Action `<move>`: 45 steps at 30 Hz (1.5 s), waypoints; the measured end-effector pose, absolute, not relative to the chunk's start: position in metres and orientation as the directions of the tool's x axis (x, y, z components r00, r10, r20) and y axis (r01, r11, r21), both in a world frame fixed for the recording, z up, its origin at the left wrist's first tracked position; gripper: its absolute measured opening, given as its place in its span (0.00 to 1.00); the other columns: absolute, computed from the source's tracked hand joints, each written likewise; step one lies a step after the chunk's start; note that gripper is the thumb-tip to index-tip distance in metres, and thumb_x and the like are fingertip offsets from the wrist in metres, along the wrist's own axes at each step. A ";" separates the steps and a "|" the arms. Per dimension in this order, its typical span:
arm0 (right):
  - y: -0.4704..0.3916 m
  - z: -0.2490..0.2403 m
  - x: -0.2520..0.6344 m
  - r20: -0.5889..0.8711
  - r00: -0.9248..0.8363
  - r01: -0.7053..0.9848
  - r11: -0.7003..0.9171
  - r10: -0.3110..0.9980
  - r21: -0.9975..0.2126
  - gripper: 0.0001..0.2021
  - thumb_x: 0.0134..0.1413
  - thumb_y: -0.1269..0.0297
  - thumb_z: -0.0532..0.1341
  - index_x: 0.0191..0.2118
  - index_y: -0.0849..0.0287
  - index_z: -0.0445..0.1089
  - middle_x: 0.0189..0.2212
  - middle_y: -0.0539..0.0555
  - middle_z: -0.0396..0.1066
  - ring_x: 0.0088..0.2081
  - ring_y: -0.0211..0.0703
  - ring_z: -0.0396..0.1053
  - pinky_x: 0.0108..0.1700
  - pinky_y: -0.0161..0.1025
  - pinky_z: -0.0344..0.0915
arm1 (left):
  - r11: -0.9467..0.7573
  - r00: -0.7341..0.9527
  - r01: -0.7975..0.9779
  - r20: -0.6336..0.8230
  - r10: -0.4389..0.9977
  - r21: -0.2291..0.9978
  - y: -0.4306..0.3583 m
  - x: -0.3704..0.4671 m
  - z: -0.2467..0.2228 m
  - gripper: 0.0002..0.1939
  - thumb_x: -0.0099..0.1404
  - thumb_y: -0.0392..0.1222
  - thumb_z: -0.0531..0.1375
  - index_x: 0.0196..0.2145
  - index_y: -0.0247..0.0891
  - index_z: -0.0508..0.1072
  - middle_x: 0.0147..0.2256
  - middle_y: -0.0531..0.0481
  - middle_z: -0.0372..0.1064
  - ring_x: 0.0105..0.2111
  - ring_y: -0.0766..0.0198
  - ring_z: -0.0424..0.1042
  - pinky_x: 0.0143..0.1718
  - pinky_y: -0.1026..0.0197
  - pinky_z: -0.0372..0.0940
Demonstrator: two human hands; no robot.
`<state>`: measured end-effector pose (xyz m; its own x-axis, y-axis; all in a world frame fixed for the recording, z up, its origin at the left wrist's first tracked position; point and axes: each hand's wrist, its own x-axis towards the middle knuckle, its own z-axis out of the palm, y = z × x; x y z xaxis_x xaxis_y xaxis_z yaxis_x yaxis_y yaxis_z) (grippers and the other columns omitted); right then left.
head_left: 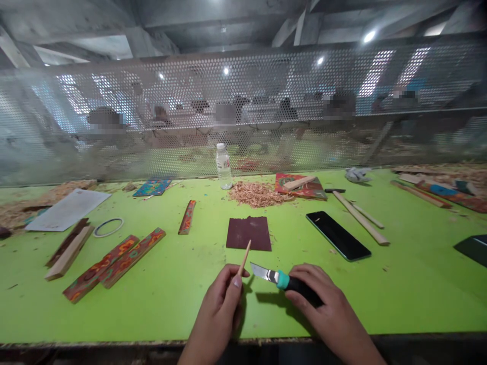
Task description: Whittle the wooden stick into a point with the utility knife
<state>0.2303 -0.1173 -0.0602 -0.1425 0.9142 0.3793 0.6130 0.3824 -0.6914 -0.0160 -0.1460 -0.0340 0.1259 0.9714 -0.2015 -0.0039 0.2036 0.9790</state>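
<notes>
Pinched between thumb and fingers of my left hand [222, 299] is a thin wooden stick [245, 255], its tapered end pointing up and away from me. My right hand [323, 299] is wrapped round the black and teal handle of a utility knife [282, 279]. The knife's blade is out and points left at the stick, with a small gap between them. Just beyond the stick tip lies a dark maroon sheet of sandpaper [249, 230], flat on the green table [160, 304].
A phone [338, 235] and a wooden-handled hammer [359, 218] lie to the right. Wood shavings [256, 194] and a plastic bottle [223, 167] are behind the sandpaper. Painted wood strips [131, 257] and a tape ring [108, 227] lie left. A perforated metal screen [243, 111] closes off the back.
</notes>
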 end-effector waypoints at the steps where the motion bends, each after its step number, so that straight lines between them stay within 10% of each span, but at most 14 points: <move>1: -0.117 -0.062 0.230 0.383 -0.154 0.614 0.392 0.911 -0.685 0.21 0.66 0.38 0.63 0.44 0.50 0.80 0.45 0.58 0.80 0.48 0.57 0.77 0.49 0.48 0.74 | 0.184 0.118 0.024 -0.186 0.975 0.983 -0.146 -0.016 -0.033 0.25 0.76 0.66 0.52 0.51 0.42 0.69 0.25 0.62 0.49 0.21 0.68 0.49 0.20 0.65 0.46; 9: -0.117 -0.069 0.233 0.424 -0.229 0.644 0.463 0.876 -0.609 0.20 0.72 0.44 0.60 0.59 0.47 0.78 0.48 0.57 0.83 0.48 0.55 0.79 0.48 0.48 0.75 | 0.068 0.121 0.168 -0.089 0.989 0.983 -0.145 -0.016 -0.026 0.21 0.76 0.58 0.57 0.56 0.40 0.71 0.47 0.44 0.73 0.44 0.56 0.70 0.47 0.57 0.65; 15: -0.116 -0.058 0.226 0.458 -0.306 0.621 0.540 0.835 -0.568 0.17 0.73 0.47 0.60 0.53 0.51 0.77 0.45 0.58 0.83 0.45 0.55 0.79 0.47 0.49 0.75 | 0.156 0.159 0.119 -0.174 0.972 0.981 -0.144 -0.015 -0.031 0.24 0.73 0.61 0.60 0.56 0.41 0.69 0.37 0.52 0.67 0.28 0.64 0.65 0.29 0.62 0.62; 21: -0.126 -0.056 0.206 0.445 -0.376 0.558 0.582 0.813 -0.592 0.16 0.75 0.48 0.57 0.52 0.52 0.75 0.42 0.56 0.81 0.41 0.51 0.78 0.42 0.45 0.74 | 0.073 0.182 0.083 -0.087 0.979 0.994 -0.143 -0.017 -0.034 0.21 0.70 0.57 0.66 0.50 0.40 0.70 0.40 0.51 0.66 0.40 0.60 0.66 0.45 0.60 0.63; 45: -0.130 -0.057 0.207 0.456 -0.381 0.609 0.590 0.804 -0.530 0.23 0.74 0.41 0.56 0.53 0.53 0.77 0.37 0.55 0.80 0.37 0.49 0.77 0.41 0.44 0.71 | 0.021 0.235 0.308 -0.098 0.967 0.951 -0.141 -0.011 -0.025 0.16 0.74 0.53 0.60 0.33 0.41 0.66 0.32 0.56 0.61 0.32 0.62 0.61 0.34 0.61 0.54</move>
